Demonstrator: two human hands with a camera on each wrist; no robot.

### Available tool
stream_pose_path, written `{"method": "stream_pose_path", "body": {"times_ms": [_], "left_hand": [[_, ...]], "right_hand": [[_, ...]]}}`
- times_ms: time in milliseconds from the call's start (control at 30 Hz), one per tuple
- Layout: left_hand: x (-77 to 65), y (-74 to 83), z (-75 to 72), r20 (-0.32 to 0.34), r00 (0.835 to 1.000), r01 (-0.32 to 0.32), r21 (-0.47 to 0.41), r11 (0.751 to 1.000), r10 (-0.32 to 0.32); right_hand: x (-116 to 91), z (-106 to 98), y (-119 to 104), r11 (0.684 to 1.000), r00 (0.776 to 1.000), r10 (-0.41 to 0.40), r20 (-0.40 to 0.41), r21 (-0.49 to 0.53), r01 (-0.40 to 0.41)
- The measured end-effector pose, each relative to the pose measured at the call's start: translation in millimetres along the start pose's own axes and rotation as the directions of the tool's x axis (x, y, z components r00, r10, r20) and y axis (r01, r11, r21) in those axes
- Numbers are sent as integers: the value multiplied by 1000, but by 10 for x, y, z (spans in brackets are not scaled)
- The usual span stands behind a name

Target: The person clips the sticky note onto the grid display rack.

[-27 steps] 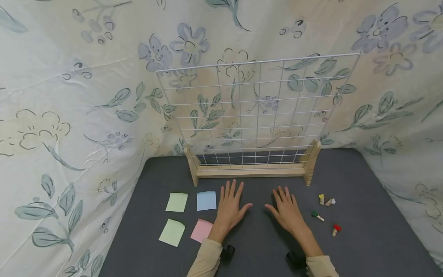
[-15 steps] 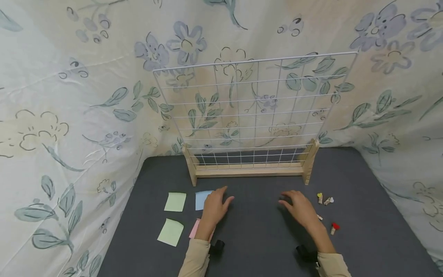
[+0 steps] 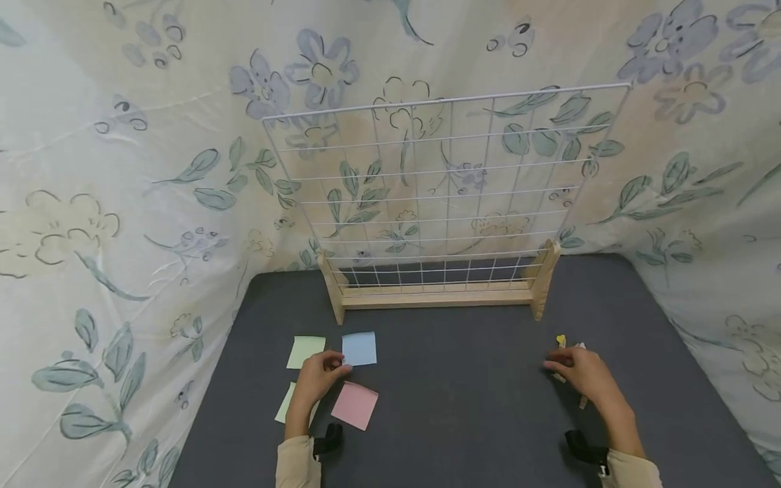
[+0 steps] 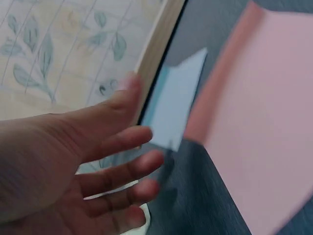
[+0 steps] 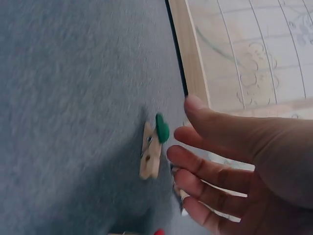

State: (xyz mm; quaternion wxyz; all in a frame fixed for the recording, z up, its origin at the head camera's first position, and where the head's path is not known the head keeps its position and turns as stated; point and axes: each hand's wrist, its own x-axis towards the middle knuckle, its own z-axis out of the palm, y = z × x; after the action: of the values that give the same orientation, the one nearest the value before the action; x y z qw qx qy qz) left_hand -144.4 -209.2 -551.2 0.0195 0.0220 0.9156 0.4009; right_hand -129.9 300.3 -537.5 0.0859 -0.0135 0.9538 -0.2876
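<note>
a pale green square paper note [image 3: 302, 350] lies on the dark grey tabletop [image 3: 445, 393], its edges nearly in line with the stand; nearer the person, a second pale green paper note [image 3: 284, 405] sits skewed, partly hidden by the left hand [image 3: 317, 377]. that forearm points away from the body, the hand leaning right above the notes, fingers loosely bent, thumb apart, gripping nothing; contact cannot be told. just right of its fingertips, a light blue square paper note [image 3: 360, 348] sits almost straight, and a pink square paper note [image 3: 356, 406] is turned askew, its far strip bent up. behind, a white wire grid [image 3: 451, 102] stands in a pale wooden stand [image 3: 436, 298].

to the right, a small wooden clothespin with a yellow heart [image 3: 561, 341] points its heart away from the person. a green-topped wooden clothespin [image 5: 151, 159] lies just off the right hand's [image 3: 587, 373] fingertips, its bare end toward the person. this forearm slants inward; the fingers curve softly, thumb free, pinching nothing. a white-topped clothespin [image 3: 581, 346] and a red-topped clothespin [image 3: 583, 402] are partly hidden by that hand and wrist.
</note>
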Motion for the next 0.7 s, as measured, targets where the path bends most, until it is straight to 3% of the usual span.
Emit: {"method": "stream_pose_path", "body": {"times_ms": [167, 300, 533, 700], "left_hand": [[-99, -52, -10, 32, 999, 6, -46, 999, -5], [-117, -91, 42, 30, 1000, 2, -68, 998, 0], [-117, -135, 108, 9, 996, -87, 11, 996, 87], [-129, -116, 78, 20, 995, -93, -44, 995, 94]], "right_hand": [[-10, -20, 63, 1000, 999, 24, 25, -2, -24], [-9, 40, 89, 1000, 1000, 16, -18, 0, -16], [0, 138, 76, 999, 995, -43, -88, 24, 45], [11, 153, 23, 995, 985, -88, -149, 41, 95]]}}
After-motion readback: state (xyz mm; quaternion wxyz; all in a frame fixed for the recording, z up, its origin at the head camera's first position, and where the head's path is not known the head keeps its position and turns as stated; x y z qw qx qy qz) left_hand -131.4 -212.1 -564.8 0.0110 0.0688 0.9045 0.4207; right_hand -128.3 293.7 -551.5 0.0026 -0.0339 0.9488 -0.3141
